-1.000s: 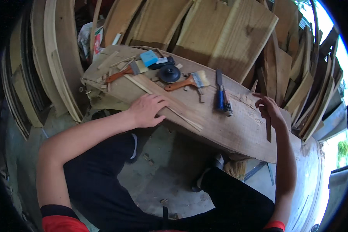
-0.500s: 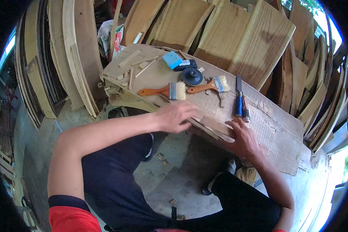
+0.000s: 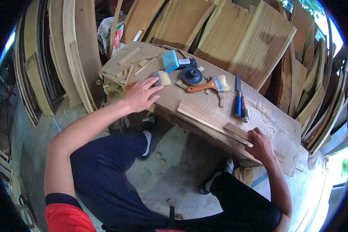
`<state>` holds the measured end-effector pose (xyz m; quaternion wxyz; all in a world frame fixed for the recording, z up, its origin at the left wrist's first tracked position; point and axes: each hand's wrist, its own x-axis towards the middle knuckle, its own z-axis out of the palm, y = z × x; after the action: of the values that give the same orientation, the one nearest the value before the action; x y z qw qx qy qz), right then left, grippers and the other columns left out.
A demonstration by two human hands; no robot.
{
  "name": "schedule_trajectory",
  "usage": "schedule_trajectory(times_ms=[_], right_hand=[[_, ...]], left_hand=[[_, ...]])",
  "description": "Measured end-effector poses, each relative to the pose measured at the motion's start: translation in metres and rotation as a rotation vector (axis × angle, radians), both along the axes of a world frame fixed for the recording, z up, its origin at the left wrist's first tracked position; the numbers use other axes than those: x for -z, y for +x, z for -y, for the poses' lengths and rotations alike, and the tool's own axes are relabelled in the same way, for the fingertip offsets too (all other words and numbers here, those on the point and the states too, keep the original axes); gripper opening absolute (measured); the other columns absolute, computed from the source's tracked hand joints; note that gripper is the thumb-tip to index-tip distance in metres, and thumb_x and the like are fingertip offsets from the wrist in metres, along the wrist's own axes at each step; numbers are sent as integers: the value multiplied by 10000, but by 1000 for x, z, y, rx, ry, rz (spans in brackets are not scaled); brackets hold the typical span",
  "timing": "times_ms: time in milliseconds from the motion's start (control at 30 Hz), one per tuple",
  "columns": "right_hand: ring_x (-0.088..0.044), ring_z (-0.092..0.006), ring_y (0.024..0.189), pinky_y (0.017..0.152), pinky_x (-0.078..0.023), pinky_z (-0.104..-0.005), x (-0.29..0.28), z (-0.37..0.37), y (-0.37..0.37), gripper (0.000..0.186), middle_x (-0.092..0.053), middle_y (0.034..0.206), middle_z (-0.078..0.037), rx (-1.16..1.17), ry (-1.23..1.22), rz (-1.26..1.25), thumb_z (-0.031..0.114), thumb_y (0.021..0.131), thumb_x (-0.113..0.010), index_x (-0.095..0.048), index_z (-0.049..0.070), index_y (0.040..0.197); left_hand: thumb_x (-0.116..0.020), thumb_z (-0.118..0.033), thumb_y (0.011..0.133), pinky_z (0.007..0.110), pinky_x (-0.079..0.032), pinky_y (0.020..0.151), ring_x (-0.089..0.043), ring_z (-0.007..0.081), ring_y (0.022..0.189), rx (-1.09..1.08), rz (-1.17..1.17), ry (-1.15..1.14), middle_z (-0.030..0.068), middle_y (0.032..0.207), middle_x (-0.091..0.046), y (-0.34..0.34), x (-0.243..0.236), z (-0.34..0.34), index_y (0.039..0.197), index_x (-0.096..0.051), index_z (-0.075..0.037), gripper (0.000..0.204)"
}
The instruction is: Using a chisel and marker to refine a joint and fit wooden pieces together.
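- Under the left hand, on the low worktable, lay a flat brush with pale bristles; its wooden handle was partly covered by the hand.
- The left hand was open, palm downward, with the fingers spread toward the metal band of this brush. I could not tell if they pressed on it or only hung above it.
- The right hand was gripping a brown wooden piece near its right end, between the thumb and the fingers.
- To the left of the right hand, a long pale strip lay along the near edge of the worktable, just beside the brown wooden piece.
- Beyond the right hand, a blue-handled tool with a flat metal blade lay next to a second hand tool.
- To the right of the left hand, and farther from the person, were a black round disc and an orange-handled brush.
- Straight beyond the left hand's brush stood a blue block, touching a black object.
- Beyond the left hand, thin wood offcuts were scattered.
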<state>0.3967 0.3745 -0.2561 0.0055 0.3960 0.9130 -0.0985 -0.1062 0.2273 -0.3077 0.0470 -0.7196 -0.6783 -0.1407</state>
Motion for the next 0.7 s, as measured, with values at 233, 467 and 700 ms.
schedule_trajectory(times_ms=[233,467,700], right_hand=[[-677,-386,925,788,-543,-501,-34,11,-22,374,-631,1081,-156,15,93,44,273,817,-771,-632,77,1103],[-682,-359,889,746,-546,-502,-53,20,-82,239,-625,1013,-126,-287,114,-47,199,842,-714,-621,91,1035],[-569,-308,1117,1050,-419,-529,-53,24,-100,223,-586,1000,-93,-431,594,-318,146,815,-692,-607,99,1016]], left_hand=[[-661,-313,947,479,-363,1170,-484,326,1366,242,41,106,128,1482,-510,61,-16,-15,1329,-610,-79,451],[-654,-362,969,425,-507,982,-657,336,1100,575,331,145,149,1109,-715,142,-45,-38,1226,-691,-45,409],[-682,-280,978,296,-549,742,-712,124,792,196,839,-513,99,914,-769,147,-62,-34,1139,-734,-24,307]])
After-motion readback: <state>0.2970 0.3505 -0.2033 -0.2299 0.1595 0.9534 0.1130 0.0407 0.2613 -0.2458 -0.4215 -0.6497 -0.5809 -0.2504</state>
